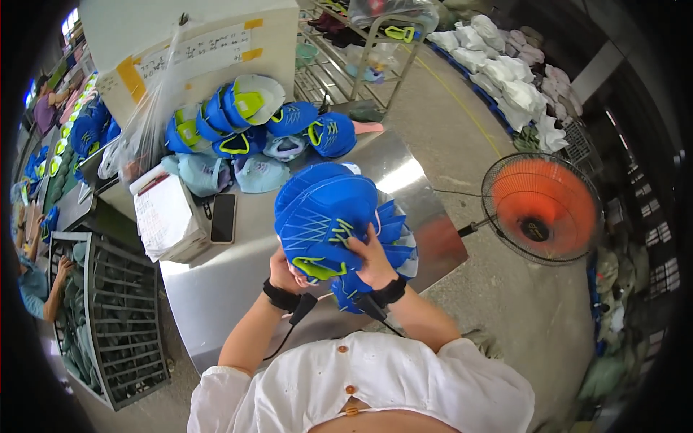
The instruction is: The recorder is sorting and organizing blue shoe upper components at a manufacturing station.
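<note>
Over the metal table (224, 317) I hold a bunch of blue shoe uppers (325, 209) between both hands. They have pale zigzag stitching and a lime-green collar lining. My left hand (287, 273) grips the near left edge, its fingers partly hidden beneath the bunch. On the right side, my right hand (373, 258) has its thumb pressed on top and its fingers wrapped around the edge. More blue shoe uppers (393, 231) fan out just beyond and below my right hand. Both wrists wear black bands with dark cables.
Blue uppers (332, 135) and pale blue uppers (261, 173) are piled at the table's back. A phone (223, 219) lies beside a stack of papers (164, 216) at left. An orange fan (541, 209) stands at right; a crate (123, 317) stands at left near another person's hand (65, 267).
</note>
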A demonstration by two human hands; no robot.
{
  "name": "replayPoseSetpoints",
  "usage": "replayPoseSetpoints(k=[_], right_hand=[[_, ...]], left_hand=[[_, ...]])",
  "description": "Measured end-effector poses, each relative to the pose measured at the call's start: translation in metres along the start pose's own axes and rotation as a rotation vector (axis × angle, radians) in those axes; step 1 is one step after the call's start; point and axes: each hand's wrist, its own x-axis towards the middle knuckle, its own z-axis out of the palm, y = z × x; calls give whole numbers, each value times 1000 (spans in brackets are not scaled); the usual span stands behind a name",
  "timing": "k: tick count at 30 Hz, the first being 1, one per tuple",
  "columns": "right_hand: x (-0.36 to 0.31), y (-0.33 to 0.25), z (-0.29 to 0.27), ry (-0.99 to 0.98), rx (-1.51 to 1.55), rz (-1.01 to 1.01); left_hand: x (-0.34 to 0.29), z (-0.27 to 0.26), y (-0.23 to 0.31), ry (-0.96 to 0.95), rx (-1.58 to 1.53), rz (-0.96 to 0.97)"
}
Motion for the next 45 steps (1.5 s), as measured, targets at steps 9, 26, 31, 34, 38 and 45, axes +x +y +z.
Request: replayPoseSetpoints(k=[9, 26, 31, 34, 38, 45], right_hand=[[21, -70, -66, 102, 103, -170], [242, -37, -412, 1101, -785, -188], [291, -45, -354, 666, -489, -40], [297, -75, -399, 719, -1004, 21], [271, -76, -337, 631, -541, 38], [126, -121, -217, 388, -770, 147]], left_hand=[[83, 30, -39, 686, 640, 218], [-34, 35, -62, 1333, 832, 562], [-70, 26, -90, 1480, 759, 678], [-31, 31, -85, 1409, 740, 605], [-3, 42, -67, 1390, 1081, 447], [109, 30, -29, 462, 2594, -86]])
